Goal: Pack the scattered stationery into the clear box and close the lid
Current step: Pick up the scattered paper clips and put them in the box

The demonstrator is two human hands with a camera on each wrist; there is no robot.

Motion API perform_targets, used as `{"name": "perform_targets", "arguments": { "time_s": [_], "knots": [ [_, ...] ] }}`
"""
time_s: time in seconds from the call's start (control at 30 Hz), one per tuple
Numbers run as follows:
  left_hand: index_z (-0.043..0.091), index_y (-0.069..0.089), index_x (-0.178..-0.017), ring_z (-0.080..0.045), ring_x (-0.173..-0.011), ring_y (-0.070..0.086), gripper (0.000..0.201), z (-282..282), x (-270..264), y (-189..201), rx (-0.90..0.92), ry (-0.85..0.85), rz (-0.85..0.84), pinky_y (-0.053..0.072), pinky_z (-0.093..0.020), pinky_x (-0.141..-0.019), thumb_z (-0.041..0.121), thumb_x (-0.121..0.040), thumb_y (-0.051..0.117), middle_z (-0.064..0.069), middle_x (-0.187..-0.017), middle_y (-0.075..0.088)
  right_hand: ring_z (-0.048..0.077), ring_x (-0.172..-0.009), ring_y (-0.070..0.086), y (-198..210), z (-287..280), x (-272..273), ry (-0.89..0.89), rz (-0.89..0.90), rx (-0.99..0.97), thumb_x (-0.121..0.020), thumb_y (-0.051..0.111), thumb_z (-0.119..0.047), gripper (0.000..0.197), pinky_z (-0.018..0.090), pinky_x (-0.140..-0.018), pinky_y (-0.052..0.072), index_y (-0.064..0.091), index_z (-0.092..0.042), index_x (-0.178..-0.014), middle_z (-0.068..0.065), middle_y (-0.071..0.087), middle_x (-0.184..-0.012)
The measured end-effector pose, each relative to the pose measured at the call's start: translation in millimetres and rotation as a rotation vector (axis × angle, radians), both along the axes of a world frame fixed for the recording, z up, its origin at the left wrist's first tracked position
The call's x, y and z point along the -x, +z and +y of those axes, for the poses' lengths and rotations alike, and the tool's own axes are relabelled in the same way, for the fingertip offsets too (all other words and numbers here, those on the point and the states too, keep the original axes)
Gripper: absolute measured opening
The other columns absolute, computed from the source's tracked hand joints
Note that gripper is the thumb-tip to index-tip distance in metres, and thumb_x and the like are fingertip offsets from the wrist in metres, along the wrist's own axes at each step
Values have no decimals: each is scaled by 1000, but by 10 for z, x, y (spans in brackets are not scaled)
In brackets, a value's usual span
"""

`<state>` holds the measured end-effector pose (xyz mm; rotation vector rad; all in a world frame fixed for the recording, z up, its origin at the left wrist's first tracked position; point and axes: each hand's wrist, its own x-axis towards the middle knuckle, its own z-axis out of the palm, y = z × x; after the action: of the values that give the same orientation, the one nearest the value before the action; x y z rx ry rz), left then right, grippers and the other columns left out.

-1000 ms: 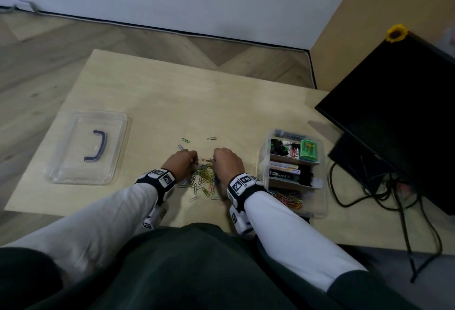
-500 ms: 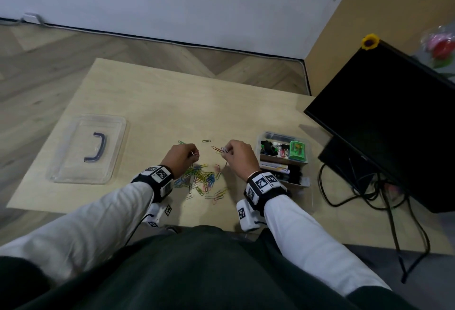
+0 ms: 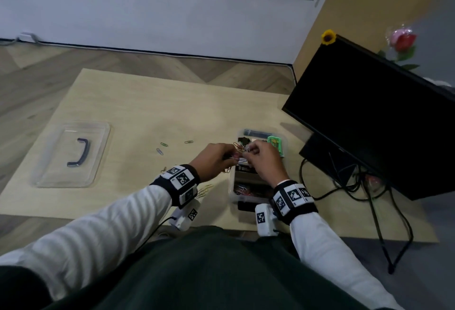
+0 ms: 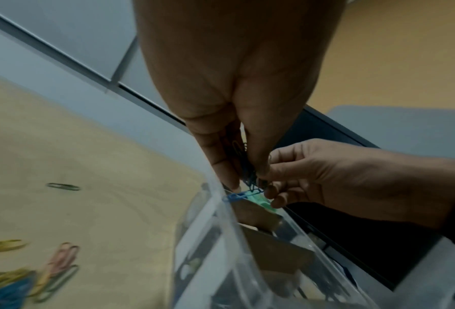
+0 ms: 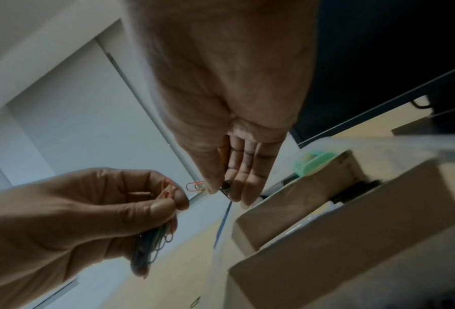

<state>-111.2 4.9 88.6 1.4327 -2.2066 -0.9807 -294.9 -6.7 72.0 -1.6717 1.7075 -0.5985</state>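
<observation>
left hand (image 3: 213, 160) + right hand (image 3: 263, 159): fingers pinching clips (image 3: 240, 153) over box (image 3: 232, 190) | clips likely light, slippery, tangle-prone; pinch bunched

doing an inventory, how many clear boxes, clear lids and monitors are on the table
clear plastic compartment box: 1
flat clear plastic lid with dark handle: 1
black flat monitor: 1
total: 3
</observation>
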Motion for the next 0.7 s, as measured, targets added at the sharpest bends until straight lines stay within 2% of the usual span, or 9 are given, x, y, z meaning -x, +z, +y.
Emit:
{"name": "perform_targets", "arguments": {
  "time_s": [0.1,0.13,0.23,0.3,0.37,0.43,0.53,0.6,0.7],
  "knots": [
    [16,65,-106,-17,-74,58,16,62,276,7,47,-73,-24,40,-28,-62,21,-92,62,3,-84,65,13,-82,65,42,96,276,-32,5,2,-89,72,-21,8,31,-74,54,64,-22,-91,-4,67,-87],
    [16,65,-107,-17,-74,56,16,85,351,-3,59,-101,-37,38,-28,-62,18,-91,61,3,-83,62,13,-81,65,54,127,354,-49,-14,-2,-89,72,-21,9,30,-74,54,64,-23,-92,-4,68,-87],
    [12,62,-92,-25,-76,58,4,136,520,-80,61,-156,-150,35,-30,-62,14,-90,59,-6,-85,64,12,-78,65,67,224,538,-67,-23,-8,-87,74,-21,9,27,-72,53,66,-22,-90,-5,68,-84],
    [11,62,-88,-29,-79,60,7,162,611,-160,54,-168,-222,33,-29,-61,16,-91,58,-10,-86,65,15,-78,68,49,275,626,-67,-33,-19,-87,75,-21,10,31,-73,56,65,-24,-88,-4,69,-82],
    [12,63,-92,-30,-81,60,8,191,682,-211,53,-183,-274,35,-29,-63,15,-92,57,-11,-90,65,15,-79,66,36,325,695,-68,-21,-25,-87,75,-21,10,30,-72,55,65,-24,-88,-6,67,-80],
    [11,65,-99,-30,-86,62,12,218,723,-249,40,-211,-327,43,-30,-67,15,-91,58,-10,-97,67,14,-79,65,17,373,747,-62,-6,-28,-87,75,-21,9,30,-72,54,66,-22,-89,-5,67,-81],
    [14,68,-110,-29,-93,64,24,232,747,-258,-36,-266,-394,53,-35,-78,17,-87,63,-8,-107,68,16,-79,66,-10,420,807,-47,-14,-39,-86,76,-22,9,35,-73,58,68,-19,-90,-2,69,-83],
    [14,69,-109,-29,-93,64,22,189,767,-216,-50,-256,-418,52,-33,-77,18,-88,62,-8,-106,69,16,-80,67,-14,436,835,-31,-11,-44,-86,76,-21,8,36,-74,58,68,-20,-88,-2,69,-83],
    [15,68,-102,-27,-86,64,16,63,754,-137,19,-121,-435,47,-31,-69,17,-92,56,-9,-100,69,17,-81,66,-24,446,881,-7,8,-55,-86,75,-22,9,38,-76,58,67,-21,-87,0,68,-85]
  ]
}}
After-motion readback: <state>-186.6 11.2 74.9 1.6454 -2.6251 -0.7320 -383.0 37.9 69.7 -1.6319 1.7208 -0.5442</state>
